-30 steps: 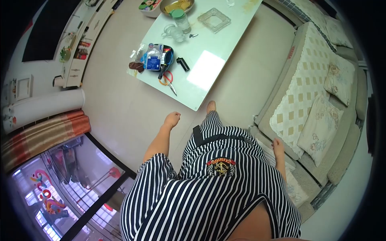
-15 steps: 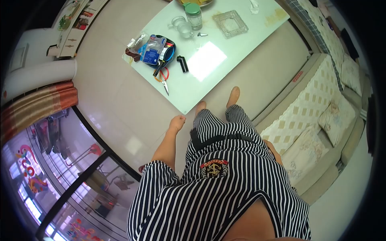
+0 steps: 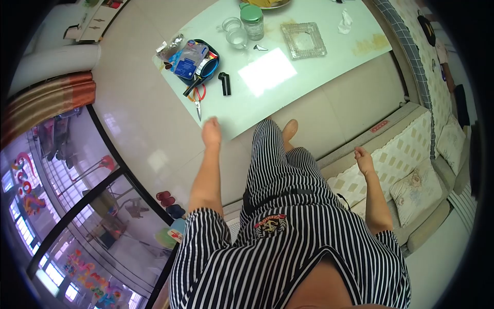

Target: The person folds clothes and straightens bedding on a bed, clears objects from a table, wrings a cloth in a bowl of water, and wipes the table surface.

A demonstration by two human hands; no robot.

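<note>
My left hand (image 3: 211, 133) is closed over the near edge of the white table (image 3: 242, 114), with nothing visible in it. Just beyond it lie red-and-orange-handled scissors (image 3: 197, 105). A dark container (image 3: 208, 78) holds a blue package (image 3: 188, 64) and other small items. Beside it is a black cylindrical object (image 3: 225, 84). My right hand (image 3: 364, 159) hangs near the sofa, fingers curled, with nothing visible in it. Farther back are glass mugs (image 3: 236, 37), a green-lidded jar (image 3: 253, 24), a small metallic item (image 3: 261, 48) and a square glass dish (image 3: 303, 40).
The sofa (image 3: 355, 172) with a floral cushion (image 3: 419, 193) runs along the right. What looks like a person's arm (image 3: 445, 67) shows at the far right. Slippers (image 3: 165, 199) lie on the floor beside the glass door frame (image 3: 135, 180). A crumpled tissue (image 3: 345, 22) is on the table.
The view has shifted toward the table and sofa. My left hand has moved forward to the table's edge. My right hand, mostly hidden half a second ago, has swung out into view.
</note>
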